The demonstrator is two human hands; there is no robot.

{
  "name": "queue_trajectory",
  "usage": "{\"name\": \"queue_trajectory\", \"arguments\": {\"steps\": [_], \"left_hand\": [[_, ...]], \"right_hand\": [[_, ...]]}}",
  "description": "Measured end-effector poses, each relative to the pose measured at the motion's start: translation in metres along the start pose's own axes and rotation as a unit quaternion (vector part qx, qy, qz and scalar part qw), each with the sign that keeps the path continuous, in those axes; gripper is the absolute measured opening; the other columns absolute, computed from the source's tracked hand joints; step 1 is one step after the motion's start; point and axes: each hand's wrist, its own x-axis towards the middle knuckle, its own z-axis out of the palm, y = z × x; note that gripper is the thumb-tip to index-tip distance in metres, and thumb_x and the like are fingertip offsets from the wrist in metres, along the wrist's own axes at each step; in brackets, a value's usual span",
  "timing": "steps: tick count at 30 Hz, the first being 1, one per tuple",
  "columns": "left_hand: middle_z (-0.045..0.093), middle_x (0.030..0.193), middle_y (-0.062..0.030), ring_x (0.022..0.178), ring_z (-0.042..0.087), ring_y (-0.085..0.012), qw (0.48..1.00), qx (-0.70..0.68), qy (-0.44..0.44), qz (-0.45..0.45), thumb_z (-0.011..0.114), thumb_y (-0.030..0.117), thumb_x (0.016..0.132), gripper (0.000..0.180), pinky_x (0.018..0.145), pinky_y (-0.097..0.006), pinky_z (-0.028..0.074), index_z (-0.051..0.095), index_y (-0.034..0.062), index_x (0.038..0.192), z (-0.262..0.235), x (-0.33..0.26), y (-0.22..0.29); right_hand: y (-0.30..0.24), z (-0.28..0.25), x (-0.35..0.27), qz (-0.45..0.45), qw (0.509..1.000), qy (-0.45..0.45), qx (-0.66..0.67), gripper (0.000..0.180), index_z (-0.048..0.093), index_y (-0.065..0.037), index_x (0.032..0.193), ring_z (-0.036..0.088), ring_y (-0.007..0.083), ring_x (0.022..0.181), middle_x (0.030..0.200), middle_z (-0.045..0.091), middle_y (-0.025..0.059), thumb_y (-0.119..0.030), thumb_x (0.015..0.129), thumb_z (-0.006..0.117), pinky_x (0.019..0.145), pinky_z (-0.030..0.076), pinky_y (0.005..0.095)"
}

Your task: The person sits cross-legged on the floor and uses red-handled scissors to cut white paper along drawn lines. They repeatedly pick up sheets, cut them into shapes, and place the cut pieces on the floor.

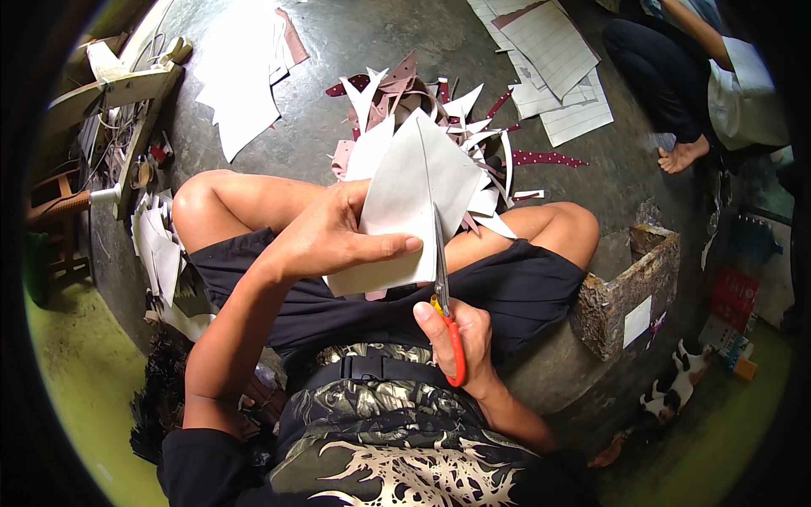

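Observation:
My left hand (338,232) grips a stack of grey-white sheet pieces (410,198) over my lap, thumb pressed across its lower edge. My right hand (460,338) holds red-handled scissors (445,313), fingers through the loops. The blades (439,249) point up and away from me and cut into the stack's lower edge. I sit cross-legged in black shorts on a dark concrete floor.
A heap of white and maroon offcuts (422,106) lies past my knees. Lined white sheets (553,63) lie at the far right, more white pieces (241,89) at the far left. Another person's bare foot (683,155) is at the right. A rough concrete block (629,287) stands beside my right knee; a cat (676,384) lies below it.

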Motion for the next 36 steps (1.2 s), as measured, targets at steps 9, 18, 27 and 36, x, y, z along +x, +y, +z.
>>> {"name": "queue_trajectory", "arguments": {"steps": [9,18,27,36], "left_hand": [[0.065,0.129,-0.0112,0.116,0.064,-0.0139,0.978,-0.036,0.142,0.151,0.067,0.009,0.104,0.058,0.097,-0.03,0.053,0.041,-0.0016,0.155,0.023,0.013,-0.019],[0.055,0.149,-0.0121,0.13,0.057,-0.0175,0.978,-0.06,0.123,0.159,0.068,0.008,0.103,0.061,0.11,-0.034,0.047,0.041,-0.0023,0.157,0.036,0.009,-0.016],[0.045,0.162,-0.0126,0.144,0.047,-0.0182,0.98,-0.064,0.089,0.169,0.068,0.006,0.102,0.065,0.119,-0.034,0.039,0.039,0.0014,0.161,0.038,0.016,-0.02],[0.05,0.156,-0.0099,0.129,0.054,-0.0131,0.985,-0.06,0.049,0.157,0.067,0.01,0.104,0.062,0.109,-0.031,0.046,0.042,0.0044,0.161,0.051,0.024,-0.021]], "right_hand": [[0.004,0.004,0.007,-0.038,0.999,0.003,0.023,0.036,0.061,-0.001,0.08,0.044,0.0133,0.055,0.061,0.052,0.006,-0.029,0.101,0.072,0.054,0.043,0.0328],[0.001,0.005,0.013,-0.052,0.997,0.011,0.049,0.031,0.067,0.001,0.092,0.049,0.0131,0.06,0.066,0.056,0.0053,-0.028,0.102,0.07,0.058,0.046,0.0325],[0.012,0.001,0.011,-0.037,0.997,0.022,0.071,0.028,0.07,0.002,0.098,0.049,0.0092,0.06,0.063,0.056,0.0024,-0.026,0.103,0.067,0.057,0.045,0.0303],[0.021,-0.009,0.014,-0.065,0.995,0.038,0.067,0.025,0.068,0.003,0.104,0.054,0.0122,0.063,0.07,0.061,0.0061,-0.022,0.105,0.061,0.06,0.047,0.0306]]}}
